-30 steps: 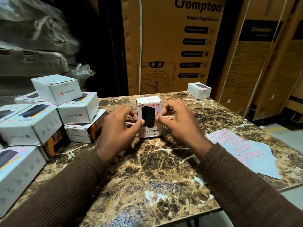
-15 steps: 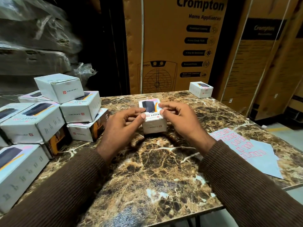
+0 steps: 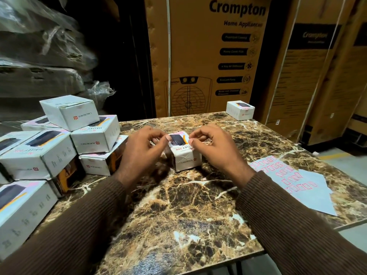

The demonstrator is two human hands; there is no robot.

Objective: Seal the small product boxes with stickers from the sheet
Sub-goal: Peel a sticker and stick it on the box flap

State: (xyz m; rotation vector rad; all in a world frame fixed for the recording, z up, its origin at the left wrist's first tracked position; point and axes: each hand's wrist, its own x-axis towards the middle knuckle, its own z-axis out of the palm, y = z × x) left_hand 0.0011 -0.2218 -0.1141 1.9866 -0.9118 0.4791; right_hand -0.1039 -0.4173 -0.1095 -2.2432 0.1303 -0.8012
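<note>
A small white product box (image 3: pixel 185 157) with a dark device printed on it lies flat on the marble table (image 3: pixel 188 207), picture side up. My left hand (image 3: pixel 139 153) grips its left side, my right hand (image 3: pixel 216 149) its right side. Both thumbs lie on the top face and the fingers are curled round the far edges. The left hand hides the box's left side. The sticker sheet (image 3: pixel 294 181), pale blue with red-outlined stickers, lies flat on the table to the right, apart from both hands.
Several similar white boxes (image 3: pixel 93 137) are stacked at the table's left. One lone box (image 3: pixel 240 110) stands at the far right corner. Tall brown cartons (image 3: pixel 208 56) rise behind the table. Plastic-wrapped bundles (image 3: pixel 39 62) fill the left background.
The box stood upright between my hands one second ago. It has been tipped over and laid flat on the table, and both hands have stayed at its sides.
</note>
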